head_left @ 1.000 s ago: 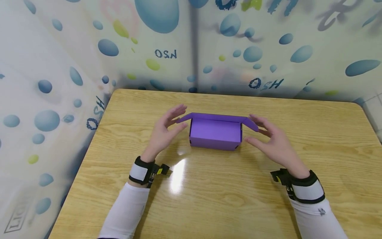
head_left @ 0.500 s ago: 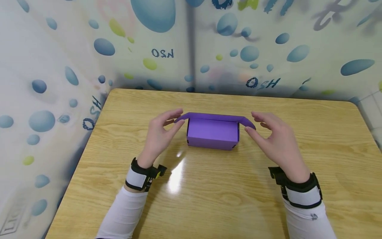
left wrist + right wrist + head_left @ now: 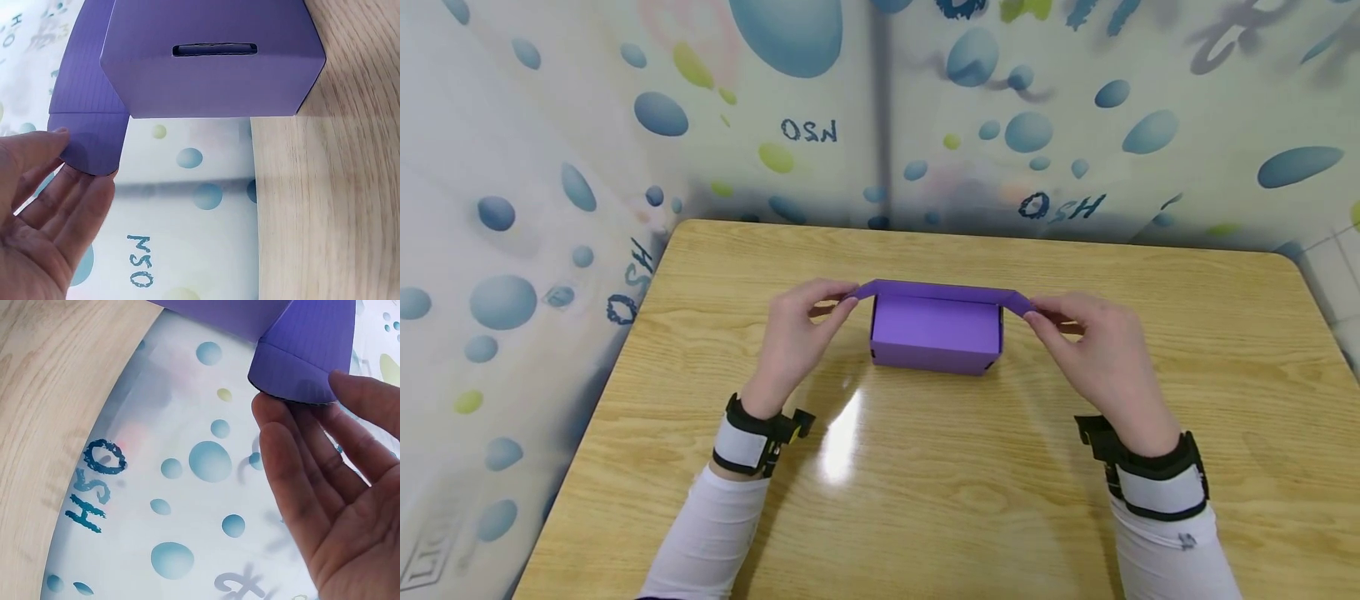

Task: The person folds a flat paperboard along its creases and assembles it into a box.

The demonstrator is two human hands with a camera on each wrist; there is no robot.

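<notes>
A small purple cardboard box (image 3: 936,329) stands on the wooden table, its lid panel raised along the far edge. From each end of that panel a rounded side flap sticks out. My left hand (image 3: 797,337) pinches the left flap (image 3: 94,140) between thumb and fingers. On the other side, my right hand (image 3: 1101,358) pinches the right flap (image 3: 294,372) the same way, thumb on top and fingers beneath. A narrow slot (image 3: 215,49) shows in the box's end wall in the left wrist view.
The wooden table (image 3: 940,500) stretches around the box on every side. Behind it and to the left rises a pale wall covering (image 3: 940,192) printed with blue and green drops. Both wrists wear strapped cameras over white sleeves.
Both hands have closed in on the flaps, their thumbs and fingers coming together on them. The flaps are drawn slightly inward and straighter; the box body stays in place.
</notes>
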